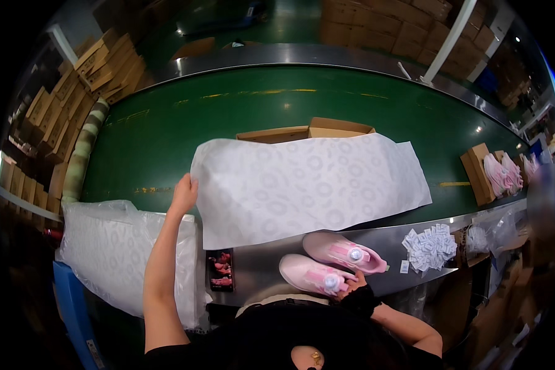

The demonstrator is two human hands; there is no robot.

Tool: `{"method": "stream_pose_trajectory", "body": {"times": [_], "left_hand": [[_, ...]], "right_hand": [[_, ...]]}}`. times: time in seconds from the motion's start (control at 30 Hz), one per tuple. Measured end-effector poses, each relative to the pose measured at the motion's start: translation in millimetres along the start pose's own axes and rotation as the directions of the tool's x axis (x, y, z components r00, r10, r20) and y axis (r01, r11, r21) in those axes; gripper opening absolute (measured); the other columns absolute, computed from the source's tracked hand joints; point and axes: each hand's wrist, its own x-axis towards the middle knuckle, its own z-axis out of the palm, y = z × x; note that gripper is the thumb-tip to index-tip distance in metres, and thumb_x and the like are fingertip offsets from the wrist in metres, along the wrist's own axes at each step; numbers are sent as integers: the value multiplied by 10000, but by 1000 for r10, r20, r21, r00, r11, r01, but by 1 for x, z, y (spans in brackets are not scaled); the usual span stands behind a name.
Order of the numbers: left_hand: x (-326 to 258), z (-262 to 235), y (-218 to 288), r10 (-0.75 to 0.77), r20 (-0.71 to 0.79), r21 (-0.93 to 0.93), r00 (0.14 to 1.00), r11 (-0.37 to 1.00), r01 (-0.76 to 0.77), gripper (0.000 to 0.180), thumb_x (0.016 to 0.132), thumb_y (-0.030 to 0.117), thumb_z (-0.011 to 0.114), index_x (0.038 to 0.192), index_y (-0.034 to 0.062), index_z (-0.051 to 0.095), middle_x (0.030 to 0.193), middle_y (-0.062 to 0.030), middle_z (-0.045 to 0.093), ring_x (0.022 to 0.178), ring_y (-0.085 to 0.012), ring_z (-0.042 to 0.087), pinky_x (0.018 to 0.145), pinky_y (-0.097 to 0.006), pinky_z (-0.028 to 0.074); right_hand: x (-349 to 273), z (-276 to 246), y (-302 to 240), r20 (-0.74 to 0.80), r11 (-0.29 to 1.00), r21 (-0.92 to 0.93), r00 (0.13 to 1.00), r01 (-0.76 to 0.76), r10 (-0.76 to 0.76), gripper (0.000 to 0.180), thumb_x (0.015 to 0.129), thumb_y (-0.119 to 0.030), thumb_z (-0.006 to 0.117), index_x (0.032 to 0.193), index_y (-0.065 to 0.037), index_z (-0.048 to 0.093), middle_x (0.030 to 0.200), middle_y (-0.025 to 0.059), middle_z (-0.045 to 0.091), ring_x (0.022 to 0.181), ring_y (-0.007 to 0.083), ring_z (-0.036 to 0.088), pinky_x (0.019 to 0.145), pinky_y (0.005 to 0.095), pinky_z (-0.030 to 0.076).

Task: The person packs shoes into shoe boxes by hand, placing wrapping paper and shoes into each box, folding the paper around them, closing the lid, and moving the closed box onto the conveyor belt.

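Left hand: the left hand (pixel 184 192) pinches the nine-o'clock edge of a large white patterned tissue sheet (pixel 308 185), fingers closed on the paper and lifting it.
Right hand: the right hand (pixel 350 285) is curled around the near pink shoe (pixel 314 275); how tight the grip is cannot be told, as the shoe hides most of the fingers.
Sheet: it is spread over an open cardboard shoebox (pixel 307 131) on the green conveyor belt (pixel 166 129), covering all but the box's twelve-o'clock rim.
Shoes: the second pink shoe (pixel 345 250) lies just beside the first on the steel table (pixel 259 265), at the sheet's six o'clock.
Nearby: a heap of small white packets (pixel 428 246) at three o'clock of the shoes; a stack of tissue sheets (pixel 114 246) at nine o'clock.
Risk, sheet: held at one edge only, the thin paper could tear, crease or slide off the box.
Risk, shoes: one hand on a pair may leave the far shoe behind, or nudge it toward the packets.
Risk, box: hidden under the paper, its opening is easy to misjudge.
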Motion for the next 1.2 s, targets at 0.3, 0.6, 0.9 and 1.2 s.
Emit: {"method": "stream_pose_trajectory", "body": {"times": [0.3, 0.6, 0.9, 1.2], "left_hand": [[28, -51, -14, -3, 15, 27, 1000, 1000, 3, 197, 807, 168, 486, 806, -29, 479, 689, -190, 545, 646, -325, 537, 576, -402, 412], [39, -58, 105, 171, 452, -872, 875, 292, 393, 227, 849, 171, 476, 1008, 11, 507, 922, -57, 574, 797, -149, 581, 715, -322, 495], [12, 101, 57, 254, 162, -621, 954, 777, -102, 393, 844, 279, 504, 1123, 8, 446, 1160, -179, 470, 1052, -315, 478, 843, -427, 405], [-11, 143, 68, 312, 388, 359, 867, 815, -455, 783, 609, 505, 636, 1249, 121, 402, 1327, -211, 253, 1221, -382, 239, 950, -609, 115]], "right_hand": [[96, -125, 31, -352, 393, 906, 794, 156, 496, 291, 762, -276, 603, 851, 0, 586, 636, 11, 564, 574, 66, 471, 498, 296, 372], [272, -22, 9, -576, 755, 655, 675, 44, 461, 365, 715, -334, 608, 793, 12, 526, 705, 232, 533, 690, 359, 531, 604, 408, 416], [188, -52, -7, -770, 960, 280, 598, 3, 222, 376, 632, -169, 616, 976, -38, 538, 1039, 159, 523, 965, 334, 493, 838, 413, 393], [7, 0, 35, -697, 872, 232, 552, -430, 458, 639, 566, -194, 717, 1118, -14, 451, 1087, 155, 491, 998, 350, 461, 851, 416, 373]]}}
